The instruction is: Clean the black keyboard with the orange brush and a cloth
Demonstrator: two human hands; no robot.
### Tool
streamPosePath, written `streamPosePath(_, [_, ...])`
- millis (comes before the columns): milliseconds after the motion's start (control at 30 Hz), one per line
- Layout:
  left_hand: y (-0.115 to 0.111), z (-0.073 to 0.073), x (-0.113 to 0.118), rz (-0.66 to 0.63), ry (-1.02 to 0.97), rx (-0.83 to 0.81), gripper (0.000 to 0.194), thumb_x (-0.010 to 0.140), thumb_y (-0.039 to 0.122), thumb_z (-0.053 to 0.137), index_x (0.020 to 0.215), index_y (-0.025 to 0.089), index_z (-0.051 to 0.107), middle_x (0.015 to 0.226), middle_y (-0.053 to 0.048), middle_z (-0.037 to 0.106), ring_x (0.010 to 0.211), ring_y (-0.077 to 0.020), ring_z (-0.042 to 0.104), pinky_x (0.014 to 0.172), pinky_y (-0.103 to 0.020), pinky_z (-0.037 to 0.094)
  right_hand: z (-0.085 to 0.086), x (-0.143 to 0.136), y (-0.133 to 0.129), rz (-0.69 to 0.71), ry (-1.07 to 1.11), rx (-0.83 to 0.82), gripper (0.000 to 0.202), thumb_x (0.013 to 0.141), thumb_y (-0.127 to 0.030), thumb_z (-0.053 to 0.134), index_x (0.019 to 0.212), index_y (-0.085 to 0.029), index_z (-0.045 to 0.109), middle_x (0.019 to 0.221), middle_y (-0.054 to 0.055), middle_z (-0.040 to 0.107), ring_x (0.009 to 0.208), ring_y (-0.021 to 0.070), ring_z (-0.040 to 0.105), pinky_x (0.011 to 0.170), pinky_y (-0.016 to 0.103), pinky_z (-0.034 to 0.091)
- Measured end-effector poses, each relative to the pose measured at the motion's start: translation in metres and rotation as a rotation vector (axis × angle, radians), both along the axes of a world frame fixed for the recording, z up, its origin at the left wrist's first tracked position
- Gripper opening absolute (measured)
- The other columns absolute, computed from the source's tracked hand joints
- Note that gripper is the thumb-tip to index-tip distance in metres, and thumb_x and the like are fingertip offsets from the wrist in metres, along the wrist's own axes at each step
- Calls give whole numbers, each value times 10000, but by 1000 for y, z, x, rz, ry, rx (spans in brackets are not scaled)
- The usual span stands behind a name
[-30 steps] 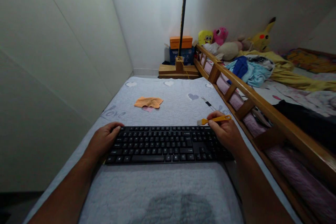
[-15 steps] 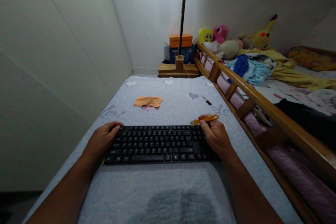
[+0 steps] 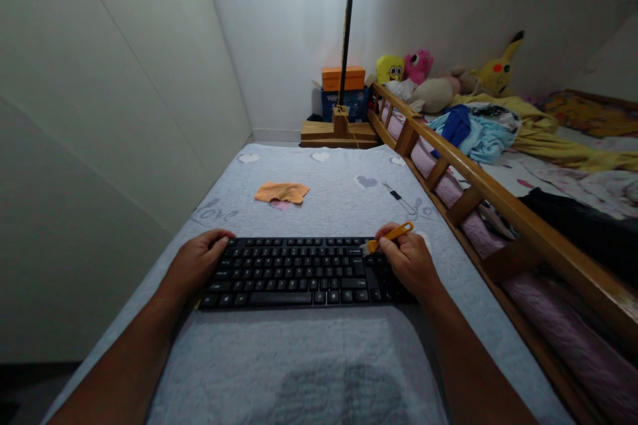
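A black keyboard [image 3: 294, 272] lies flat on the pale blue quilted bed cover [image 3: 279, 358]. My left hand [image 3: 199, 259] grips its left end, thumb on the top corner and fingers around the edge. Over the number-pad side, my right hand [image 3: 406, 259] pinches a small brush with a yellow handle [image 3: 399, 231]. The pale bristles [image 3: 367, 249] point left and rest on or just above the keys near the upper right. My right hand hides much of the number pad.
Beyond the keyboard lie an orange cloth [image 3: 282, 192] and a thin metal tool with a black grip [image 3: 395, 195]. A wooden bed rail [image 3: 478, 179] runs along the right. A white cabinet [image 3: 124, 146] stands left; a wooden stand [image 3: 340, 129] is at the far end.
The brush has tilted, and its bristles have come slightly down and toward me, from the keyboard's top edge onto the keys. My left hand and the keyboard look almost unchanged.
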State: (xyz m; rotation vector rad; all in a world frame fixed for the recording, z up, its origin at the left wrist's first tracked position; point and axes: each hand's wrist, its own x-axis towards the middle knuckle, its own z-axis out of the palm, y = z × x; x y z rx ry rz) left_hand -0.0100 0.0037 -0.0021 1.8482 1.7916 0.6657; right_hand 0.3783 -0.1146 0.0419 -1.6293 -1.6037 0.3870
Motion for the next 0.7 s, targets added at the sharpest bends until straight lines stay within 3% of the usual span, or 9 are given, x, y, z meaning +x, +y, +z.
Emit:
streamPosePath(300, [-1, 1, 1, 7, 6, -14, 366, 795, 472, 497, 928, 226, 733, 826, -17, 748, 778, -236, 681, 717, -295, 510, -6, -2, 2, -54, 19, 49, 230, 896, -307, 466, 889, -175, 654, 781, 45, 696, 755, 207, 667, 715, 300, 461])
streamPosePath(567, [-2, -2, -1, 6, -18, -13, 373, 800, 480, 503, 949, 231, 737, 822, -23, 754, 759, -241, 688, 642, -287, 510, -2, 0, -3, -34, 60, -10, 191, 814, -244, 461, 732, -195, 626, 567, -13, 591, 544, 163, 584, 581, 273, 413])
streamPosePath(700, [-2, -2, -1, 7, -14, -23, 377, 803, 486, 500, 952, 233, 736, 840, -24, 758, 762, -241, 691, 635, -288, 509, -5, 1, -1, -70, 64, 39, 206, 856, -295, 475, 799, -188, 642, 687, 22, 657, 670, 189, 637, 657, 284, 449])
